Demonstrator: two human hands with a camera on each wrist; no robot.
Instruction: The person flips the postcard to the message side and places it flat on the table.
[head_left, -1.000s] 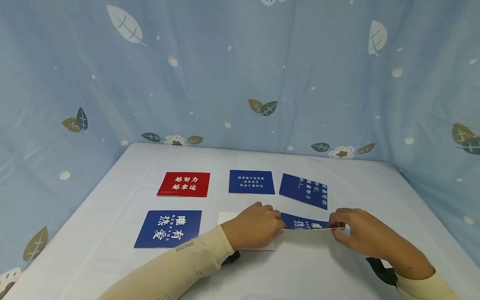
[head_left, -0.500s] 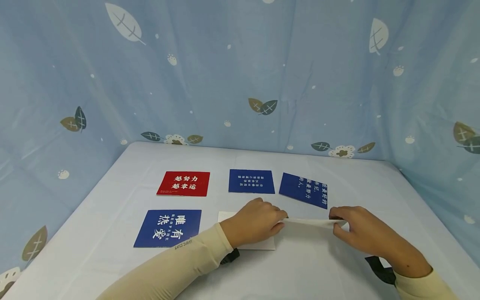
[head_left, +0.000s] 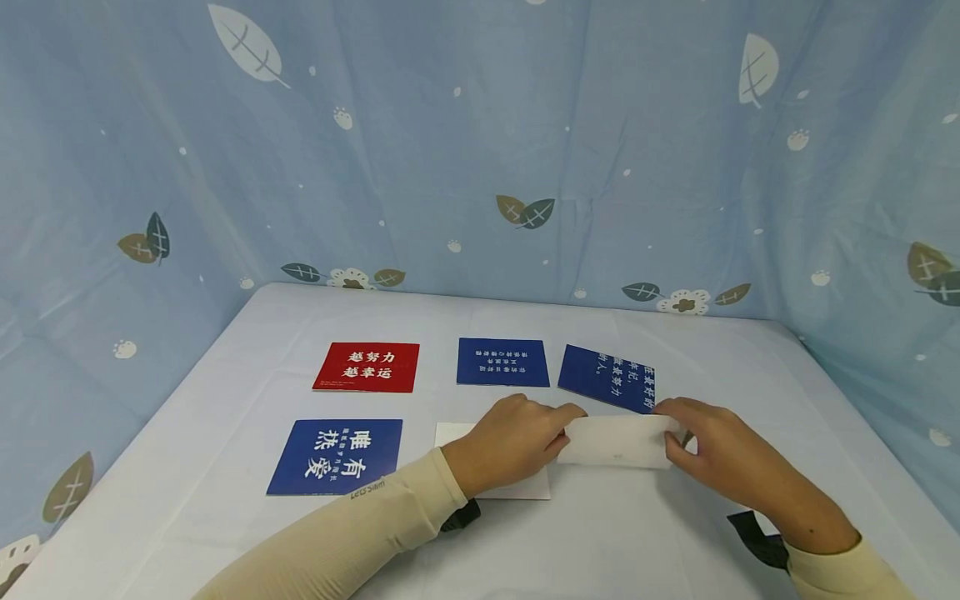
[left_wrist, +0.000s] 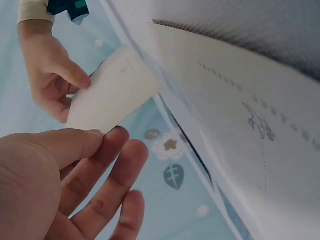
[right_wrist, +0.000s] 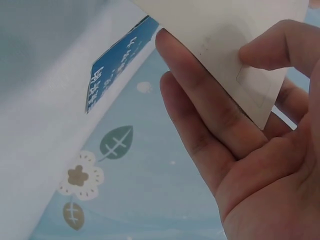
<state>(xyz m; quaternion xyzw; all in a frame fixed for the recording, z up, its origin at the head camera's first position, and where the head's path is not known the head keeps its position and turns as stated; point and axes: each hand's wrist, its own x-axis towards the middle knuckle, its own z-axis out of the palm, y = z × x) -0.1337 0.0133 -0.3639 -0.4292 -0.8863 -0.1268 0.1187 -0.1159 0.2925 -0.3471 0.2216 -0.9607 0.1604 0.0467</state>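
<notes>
Between both hands a thin card (head_left: 617,441) is held up off the table, its plain white back toward me. My left hand (head_left: 510,446) pinches its left edge between thumb and index finger, with the other fingers loosely bent in the left wrist view. At the opposite edge my right hand (head_left: 720,457) grips it, thumb on the white back (right_wrist: 225,42) and fingers behind. The card's blue printed side is turned away and hidden. Partly under my left forearm and hand lies another card, white side up (head_left: 517,488), on the white tabletop.
A red card (head_left: 367,367) with white characters lies at the back left. Blue printed cards lie at the front left (head_left: 336,457), back middle (head_left: 503,362) and back right (head_left: 609,379). A blue leaf-patterned curtain (head_left: 450,150) rises behind the table.
The held card has tilted over: its blue printed face was showing, then only a narrow white strip, and now its white back faces me. Both hands have risen slightly at the fingers.
</notes>
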